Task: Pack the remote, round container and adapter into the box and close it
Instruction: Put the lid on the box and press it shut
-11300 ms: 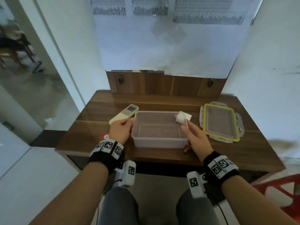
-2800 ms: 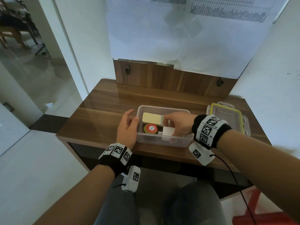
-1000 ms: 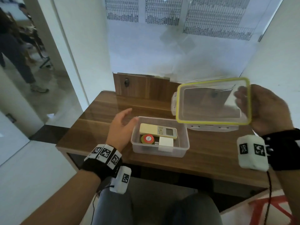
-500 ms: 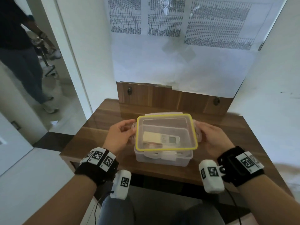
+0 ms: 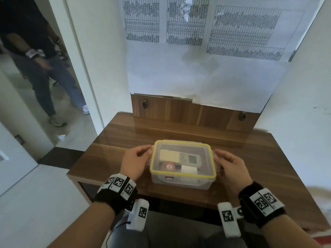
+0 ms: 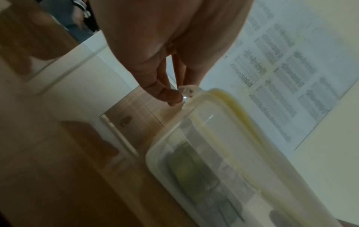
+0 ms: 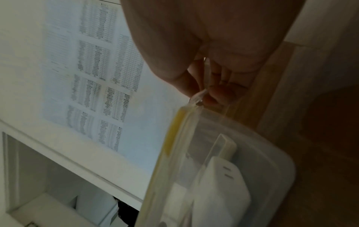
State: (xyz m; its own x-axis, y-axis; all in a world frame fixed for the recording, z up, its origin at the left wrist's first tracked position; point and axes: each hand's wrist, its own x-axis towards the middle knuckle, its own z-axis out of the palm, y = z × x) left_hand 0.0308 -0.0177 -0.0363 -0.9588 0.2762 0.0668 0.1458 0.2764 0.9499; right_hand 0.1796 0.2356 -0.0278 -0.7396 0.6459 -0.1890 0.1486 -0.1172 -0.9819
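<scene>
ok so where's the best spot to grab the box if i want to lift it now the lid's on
Probably the two short ends of the box, under the lid rim, one hand from each side. The left hand and right hand already flank those ends at the side clips.

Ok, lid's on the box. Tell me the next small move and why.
Probably fold both side flaps down until they latch. The lid sits on the box with the remote, round container and adapter inside. The left hand pinches the left flap and the right hand the right flap, both flaps apparently unlatched.
</scene>
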